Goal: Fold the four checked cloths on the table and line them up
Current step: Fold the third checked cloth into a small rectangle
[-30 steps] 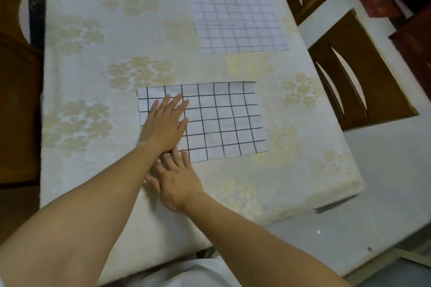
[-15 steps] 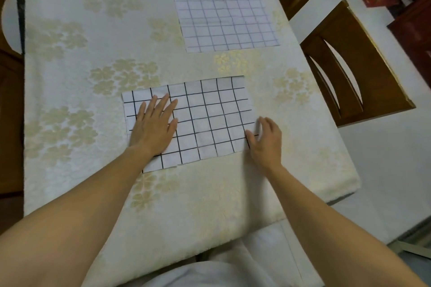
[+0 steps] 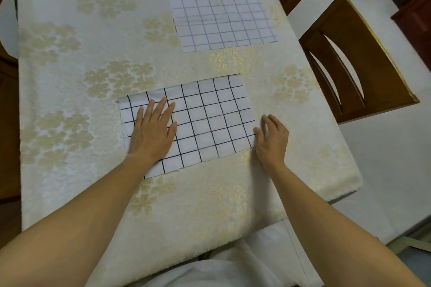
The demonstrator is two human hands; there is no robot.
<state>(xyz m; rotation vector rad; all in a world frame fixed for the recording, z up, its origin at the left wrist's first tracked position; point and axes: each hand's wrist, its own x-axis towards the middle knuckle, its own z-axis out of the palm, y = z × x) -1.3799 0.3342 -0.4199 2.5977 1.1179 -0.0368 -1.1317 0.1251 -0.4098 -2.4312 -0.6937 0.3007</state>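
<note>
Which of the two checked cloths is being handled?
The near cloth, black-lined: the left hand lies flat on it, the right hand at its right edge. The far cloth, fainter-lined, lies untouched.

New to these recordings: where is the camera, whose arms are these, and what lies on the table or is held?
No machine here: a person works bare-handed, and one camera on their head looks down along both arms. The left hand lies flat on a black-checked cloth spread on the table. The right hand sits at that cloth's right edge, fingers loosely bent; whether it pinches the edge is unclear. A paler checked cloth lies farther away. Wooden chairs stand to the right.
</note>
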